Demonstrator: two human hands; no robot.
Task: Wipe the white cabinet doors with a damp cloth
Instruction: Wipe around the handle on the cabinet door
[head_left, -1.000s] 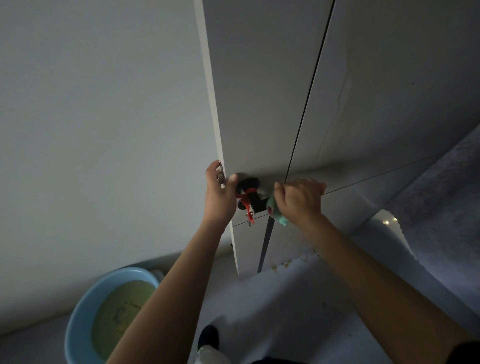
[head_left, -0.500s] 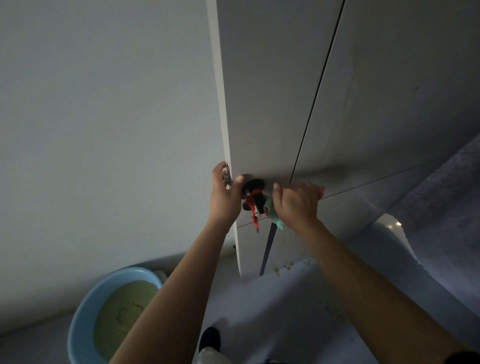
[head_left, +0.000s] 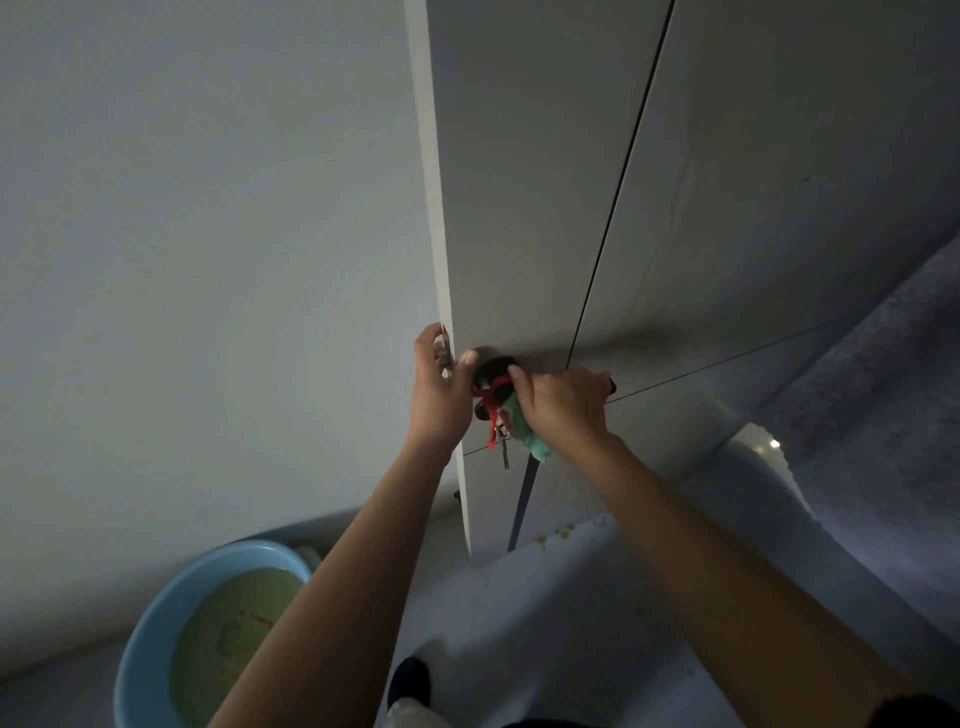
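A tall white cabinet door (head_left: 519, 197) stands ajar, its left edge toward me. My left hand (head_left: 439, 397) grips that edge, fingers behind it and thumb on the front. My right hand (head_left: 558, 408) holds a green cloth (head_left: 532, 441) bunched against the door, right beside a black knob (head_left: 491, 371) tied with a red ribbon (head_left: 491, 410). A key hangs below the knob. A second white door (head_left: 779, 182) adjoins on the right.
A light blue basin (head_left: 156, 639) of murky yellowish water sits on the floor at lower left, by the plain wall (head_left: 208, 260). Pale floor (head_left: 571, 597) lies before the cabinet with small crumbs at its base. My foot (head_left: 410, 680) is near the bottom.
My right hand with the cloth has shifted left across the door toward the black knob. My left hand keeps its grip on the door edge.
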